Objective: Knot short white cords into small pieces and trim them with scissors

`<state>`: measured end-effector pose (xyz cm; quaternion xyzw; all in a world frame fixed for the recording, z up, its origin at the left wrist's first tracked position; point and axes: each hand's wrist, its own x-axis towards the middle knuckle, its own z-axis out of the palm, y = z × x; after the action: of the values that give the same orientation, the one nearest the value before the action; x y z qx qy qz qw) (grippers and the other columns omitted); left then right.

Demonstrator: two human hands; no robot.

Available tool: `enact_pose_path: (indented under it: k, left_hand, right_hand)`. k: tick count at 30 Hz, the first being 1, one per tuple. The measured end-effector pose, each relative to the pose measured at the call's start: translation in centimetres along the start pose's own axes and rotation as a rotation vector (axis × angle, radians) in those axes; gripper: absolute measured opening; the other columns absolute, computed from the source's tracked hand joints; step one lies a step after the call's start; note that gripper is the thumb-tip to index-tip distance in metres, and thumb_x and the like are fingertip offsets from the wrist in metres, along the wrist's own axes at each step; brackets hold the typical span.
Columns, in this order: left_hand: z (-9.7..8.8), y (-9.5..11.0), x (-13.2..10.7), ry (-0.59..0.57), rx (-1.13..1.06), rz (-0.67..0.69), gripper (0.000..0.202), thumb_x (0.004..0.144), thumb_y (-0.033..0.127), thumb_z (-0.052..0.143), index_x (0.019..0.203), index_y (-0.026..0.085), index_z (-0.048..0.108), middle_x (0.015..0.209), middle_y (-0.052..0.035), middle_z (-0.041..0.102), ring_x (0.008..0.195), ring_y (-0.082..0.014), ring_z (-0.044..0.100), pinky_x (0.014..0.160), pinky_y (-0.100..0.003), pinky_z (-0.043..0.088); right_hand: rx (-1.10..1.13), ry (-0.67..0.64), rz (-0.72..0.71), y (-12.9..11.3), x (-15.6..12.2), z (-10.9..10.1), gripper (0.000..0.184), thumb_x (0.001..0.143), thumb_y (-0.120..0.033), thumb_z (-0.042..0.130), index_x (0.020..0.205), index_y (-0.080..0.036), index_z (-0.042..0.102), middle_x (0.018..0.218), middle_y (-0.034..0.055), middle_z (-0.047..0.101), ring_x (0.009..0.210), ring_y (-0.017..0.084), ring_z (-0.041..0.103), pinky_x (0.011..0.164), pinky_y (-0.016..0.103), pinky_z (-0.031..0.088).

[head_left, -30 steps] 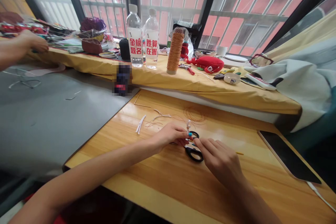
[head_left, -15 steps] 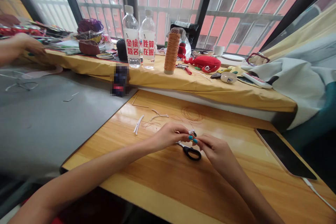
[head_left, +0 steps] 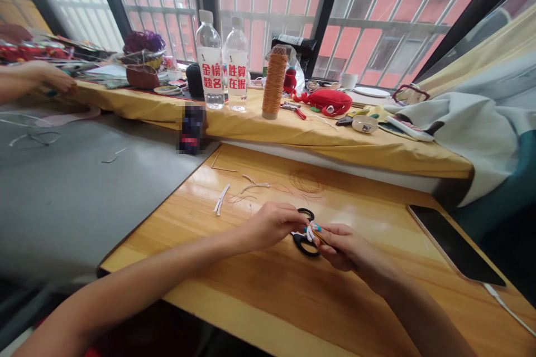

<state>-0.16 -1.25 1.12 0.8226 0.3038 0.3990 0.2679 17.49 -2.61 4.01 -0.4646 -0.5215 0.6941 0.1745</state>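
Note:
Over the wooden table [head_left: 251,290], my left hand [head_left: 278,226] and my right hand [head_left: 345,245] meet with their fingertips pinched on a small white looped strip [head_left: 310,232]. Something thin and brownish-orange, perhaps thread, runs from it along my right fingers; its kind is too small to tell. Under my hands lie scissors [head_left: 307,247] with black handles, the blades mostly covered by my left hand. To the left lie white strips [head_left: 221,199] and a bent pale strip [head_left: 255,185]. Beyond my hands is a loose coil of orange thread [head_left: 307,181].
A phone [head_left: 454,245] with a white cable lies at the right. On the yellow-covered ledge [head_left: 243,122] stand two water bottles [head_left: 214,81] and an orange thread spool [head_left: 274,83], beside a red pouch [head_left: 330,101]. Another person's hand [head_left: 50,77] is at the far left.
My hands have come slightly nearer and turned, with my right hand now tilted and the white strip more exposed. More of the scissors' far handle shows. The other person's hand shifted slightly.

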Motion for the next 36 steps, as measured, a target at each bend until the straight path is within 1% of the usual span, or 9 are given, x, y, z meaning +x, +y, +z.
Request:
enact_pose_path:
  k: [2, 5, 9, 11, 18, 26, 29, 31, 36]
  left_hand:
    - [0.0, 0.1, -0.1, 0.037, -0.02, -0.047, 0.017, 0.075, 0.02, 0.051, 0.077, 0.012, 0.066, 0.067, -0.0058, 0.063, 0.06, -0.0095, 0.055, 0.056, -0.017, 0.04]
    - [-0.1, 0.0, 0.0, 0.062, -0.122, -0.189, 0.018, 0.075, 0.024, 0.052, 0.073, 0.013, 0.066, 0.065, -0.0037, 0.063, 0.059, -0.0095, 0.054, 0.056, -0.017, 0.04]
    - [-0.4, -0.1, 0.5, 0.041, -0.323, -0.393, 0.018, 0.072, 0.027, 0.054, 0.074, 0.013, 0.065, 0.066, -0.0021, 0.061, 0.064, -0.011, 0.054, 0.056, -0.018, 0.04]
    - [-0.5, 0.0, 0.8, 0.013, -0.415, -0.456, 0.018, 0.07, 0.026, 0.056, 0.077, 0.012, 0.064, 0.07, -0.0023, 0.061, 0.067, -0.0115, 0.054, 0.058, -0.018, 0.04]
    - [-0.2, -0.3, 0.8, -0.008, -0.568, -0.499, 0.02, 0.068, 0.024, 0.059, 0.082, 0.012, 0.064, 0.079, -0.0039, 0.062, 0.071, -0.0118, 0.055, 0.063, -0.02, 0.042]
    - [0.9, -1.6, 0.0, 0.063, -0.51, -0.433, 0.019, 0.069, 0.028, 0.057, 0.077, 0.013, 0.065, 0.068, -0.0021, 0.061, 0.062, -0.0102, 0.052, 0.06, -0.02, 0.042]
    - [0.8, -1.4, 0.0, 0.104, -0.435, -0.431, 0.022, 0.07, 0.031, 0.056, 0.079, 0.013, 0.065, 0.066, -0.002, 0.061, 0.062, -0.011, 0.053, 0.059, -0.02, 0.041]
    - [0.5, -1.3, 0.2, 0.113, -0.394, -0.431, 0.023, 0.071, 0.032, 0.054, 0.08, 0.013, 0.064, 0.067, -0.0018, 0.06, 0.063, -0.0113, 0.053, 0.059, -0.02, 0.041]
    - [-0.6, -1.8, 0.9, -0.113, -0.258, -0.461, 0.021, 0.071, 0.031, 0.052, 0.072, 0.012, 0.061, 0.063, 0.0006, 0.057, 0.059, -0.0093, 0.049, 0.054, -0.018, 0.036]
  right_hand:
    - [0.029, -0.004, 0.0, -0.1, -0.1, 0.2, 0.035, 0.069, -0.05, 0.052, 0.067, -0.017, 0.042, 0.049, -0.0089, 0.029, 0.039, 0.002, 0.014, 0.037, 0.017, 0.006]
    - [-0.114, 0.106, -0.087, -0.1, 0.1, 0.6, 0.034, 0.075, -0.052, 0.043, 0.076, -0.017, 0.046, 0.054, -0.0061, 0.039, 0.036, 0.002, 0.02, 0.035, 0.016, 0.012]
    - [-0.582, 0.399, -0.422, 0.8, 0.7, 0.8, 0.021, 0.078, -0.039, 0.045, 0.081, -0.019, 0.051, 0.073, 0.0017, 0.056, 0.054, 0.009, 0.048, 0.049, 0.022, 0.037]
    - [-0.778, 0.509, -0.562, 1.4, 1.0, 0.6, 0.019, 0.082, -0.033, 0.04, 0.086, -0.02, 0.055, 0.081, 0.0039, 0.061, 0.069, 0.014, 0.054, 0.062, 0.025, 0.041]
    - [-1.042, 0.599, -0.588, 2.2, 1.3, 0.1, 0.025, 0.085, -0.026, 0.035, 0.094, -0.021, 0.058, 0.092, 0.0051, 0.065, 0.079, 0.019, 0.061, 0.064, 0.027, 0.045]
    - [-1.125, 0.513, -0.532, 2.2, 1.3, 0.6, 0.029, 0.087, -0.025, 0.027, 0.09, -0.022, 0.056, 0.082, 0.003, 0.065, 0.075, 0.018, 0.061, 0.061, 0.026, 0.044]
    - [-1.185, 0.611, -0.608, 2.4, 1.4, 0.8, 0.024, 0.086, -0.028, 0.034, 0.102, -0.021, 0.05, 0.095, 0.0046, 0.063, 0.079, 0.017, 0.06, 0.058, 0.024, 0.043]
    - [-1.273, 0.697, -0.677, 2.5, 1.4, 0.7, 0.023, 0.085, -0.028, 0.036, 0.102, -0.019, 0.05, 0.092, 0.0054, 0.062, 0.072, 0.016, 0.06, 0.052, 0.022, 0.039]
    - [-1.592, 0.742, -0.827, 2.6, 1.2, 0.2, 0.023, 0.084, -0.017, 0.037, 0.092, -0.018, 0.058, 0.071, 0.004, 0.062, 0.059, 0.013, 0.055, 0.05, 0.022, 0.03]
